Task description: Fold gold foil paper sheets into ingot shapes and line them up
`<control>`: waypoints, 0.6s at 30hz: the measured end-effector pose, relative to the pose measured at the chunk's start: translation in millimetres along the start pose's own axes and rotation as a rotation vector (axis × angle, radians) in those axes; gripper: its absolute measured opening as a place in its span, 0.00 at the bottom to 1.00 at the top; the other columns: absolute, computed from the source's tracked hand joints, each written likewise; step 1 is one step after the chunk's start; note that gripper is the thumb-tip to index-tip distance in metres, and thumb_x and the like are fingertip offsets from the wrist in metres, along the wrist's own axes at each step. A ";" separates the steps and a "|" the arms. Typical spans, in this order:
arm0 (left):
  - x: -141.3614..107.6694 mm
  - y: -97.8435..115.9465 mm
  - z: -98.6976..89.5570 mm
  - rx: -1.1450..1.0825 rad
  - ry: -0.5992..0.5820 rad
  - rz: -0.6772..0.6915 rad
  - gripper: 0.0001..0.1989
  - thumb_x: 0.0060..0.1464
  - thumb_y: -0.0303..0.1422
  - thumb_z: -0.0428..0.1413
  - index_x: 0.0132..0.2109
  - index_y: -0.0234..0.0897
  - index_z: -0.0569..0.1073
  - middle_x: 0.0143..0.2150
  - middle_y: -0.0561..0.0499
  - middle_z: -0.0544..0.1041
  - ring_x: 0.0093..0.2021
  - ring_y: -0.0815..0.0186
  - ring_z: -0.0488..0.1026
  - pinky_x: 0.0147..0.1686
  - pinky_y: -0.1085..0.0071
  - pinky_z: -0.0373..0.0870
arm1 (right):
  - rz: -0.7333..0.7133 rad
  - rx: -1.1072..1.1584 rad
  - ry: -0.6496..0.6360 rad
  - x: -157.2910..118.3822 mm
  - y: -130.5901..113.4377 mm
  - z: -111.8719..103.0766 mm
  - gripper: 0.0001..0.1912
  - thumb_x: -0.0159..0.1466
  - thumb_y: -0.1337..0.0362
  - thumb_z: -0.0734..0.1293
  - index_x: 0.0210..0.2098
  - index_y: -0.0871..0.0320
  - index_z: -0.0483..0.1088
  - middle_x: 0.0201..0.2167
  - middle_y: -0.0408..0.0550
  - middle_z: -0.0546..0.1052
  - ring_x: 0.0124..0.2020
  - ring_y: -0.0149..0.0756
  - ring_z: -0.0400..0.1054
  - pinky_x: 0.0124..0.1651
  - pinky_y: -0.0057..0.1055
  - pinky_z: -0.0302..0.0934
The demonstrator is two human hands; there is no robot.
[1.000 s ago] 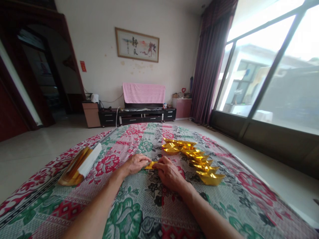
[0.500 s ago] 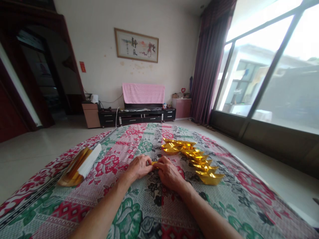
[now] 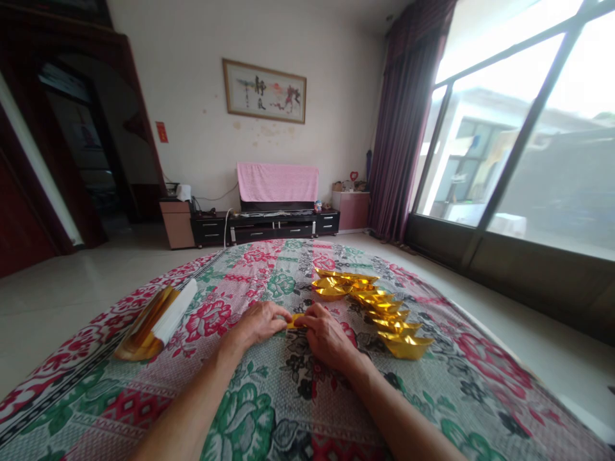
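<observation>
1. Pale walls, a purple curtain (image 3: 401, 128) and a black low cabinet (image 3: 273, 229) are seen beyond a rounded worktop (image 3: 243, 416) covered with red, green and grey floral cloth.
2. Between the hands, just above or on the cloth, a small, narrow folded piece of shiny gold paper (image 3: 295, 322) is held. Its left end is pinched by the fingertips of the left hand (image 3: 262, 322), its right end by the curled right hand (image 3: 329, 336); the piece is partly hidden by the fingers.
3. If the ends are pulled or pressed unevenly, the thin paper could be torn or creased askew.
4. Beside the right hand, boat-shaped gold foil pieces (image 3: 406, 344) are lined up closely; the nearest could be knocked or crushed by a sideways sweep of the wrist.
5. At the left, a loose bundle of gold and white sheets (image 3: 144, 326) is laid; it could be fanned out if brushed.
6. No container is clearly seen on the worktop; the contents of the cabinet's shut drawers are hidden.
</observation>
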State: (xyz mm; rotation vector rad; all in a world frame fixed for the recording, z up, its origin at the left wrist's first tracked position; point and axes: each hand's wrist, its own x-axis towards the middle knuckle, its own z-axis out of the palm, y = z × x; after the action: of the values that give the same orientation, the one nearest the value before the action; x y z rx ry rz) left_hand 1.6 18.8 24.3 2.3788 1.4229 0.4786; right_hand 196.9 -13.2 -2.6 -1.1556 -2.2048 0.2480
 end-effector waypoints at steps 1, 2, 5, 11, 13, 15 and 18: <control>0.6 -1.9 -0.4 -0.012 -0.010 0.017 0.14 0.46 0.34 0.51 0.40 0.44 0.77 0.29 0.55 0.77 0.30 0.67 0.70 0.30 0.76 0.62 | -0.002 0.000 -0.001 0.0 0.3 0.3 0.21 0.55 0.76 0.57 0.42 0.52 0.72 0.36 0.46 0.65 0.38 0.31 0.61 0.44 0.26 0.56; 1.2 -3.4 -0.8 -0.024 -0.024 0.035 0.15 0.46 0.34 0.51 0.41 0.44 0.77 0.32 0.55 0.78 0.33 0.67 0.71 0.33 0.76 0.63 | -0.003 -0.001 -0.001 0.0 0.7 0.6 0.21 0.55 0.76 0.57 0.42 0.52 0.72 0.36 0.46 0.65 0.39 0.31 0.61 0.44 0.26 0.55; 2.0 -5.4 -2.4 -0.043 -0.070 0.090 0.15 0.47 0.32 0.50 0.41 0.44 0.77 0.38 0.54 0.78 0.38 0.66 0.71 0.39 0.76 0.63 | -0.006 -0.002 0.004 0.1 1.6 1.0 0.21 0.55 0.76 0.57 0.41 0.53 0.72 0.37 0.46 0.65 0.39 0.32 0.61 0.45 0.27 0.55; -1.0 -7.8 -6.1 -0.078 -0.090 0.113 0.16 0.47 0.31 0.48 0.40 0.41 0.77 0.36 0.52 0.77 0.36 0.67 0.70 0.37 0.76 0.63 | -0.014 0.005 0.008 0.4 1.2 0.3 0.20 0.55 0.77 0.57 0.40 0.53 0.72 0.36 0.46 0.66 0.38 0.32 0.61 0.44 0.27 0.56; -2.5 -12.6 -6.3 -0.137 -0.088 0.061 0.18 0.45 0.30 0.48 0.43 0.39 0.76 0.33 0.52 0.76 0.32 0.68 0.69 0.32 0.77 0.62 | -0.011 0.007 0.010 0.6 1.0 0.4 0.20 0.55 0.77 0.57 0.40 0.53 0.72 0.36 0.46 0.66 0.38 0.31 0.61 0.44 0.27 0.56; -3.6 -18.5 -5.7 -0.215 -0.077 -0.015 0.21 0.45 0.31 0.48 0.47 0.36 0.74 0.29 0.54 0.73 0.27 0.70 0.67 0.26 0.77 0.60 | -0.007 0.008 0.013 0.7 0.9 0.8 0.21 0.54 0.77 0.57 0.41 0.53 0.72 0.36 0.46 0.66 0.38 0.31 0.61 0.44 0.26 0.56; -3.9 -24.5 -3.6 -0.294 -0.084 -0.073 0.21 0.47 0.34 0.48 0.48 0.37 0.72 0.26 0.55 0.72 0.24 0.71 0.65 0.24 0.77 0.58 | -0.015 0.014 0.027 1.0 1.0 1.1 0.21 0.55 0.77 0.57 0.42 0.53 0.72 0.36 0.46 0.67 0.38 0.31 0.62 0.43 0.26 0.56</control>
State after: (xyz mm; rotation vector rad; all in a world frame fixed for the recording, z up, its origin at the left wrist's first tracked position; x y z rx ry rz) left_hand -20.8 26.7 16.3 2.0832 1.2989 0.5227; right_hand 196.5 -11.6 -3.4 -1.1283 -2.1837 0.2399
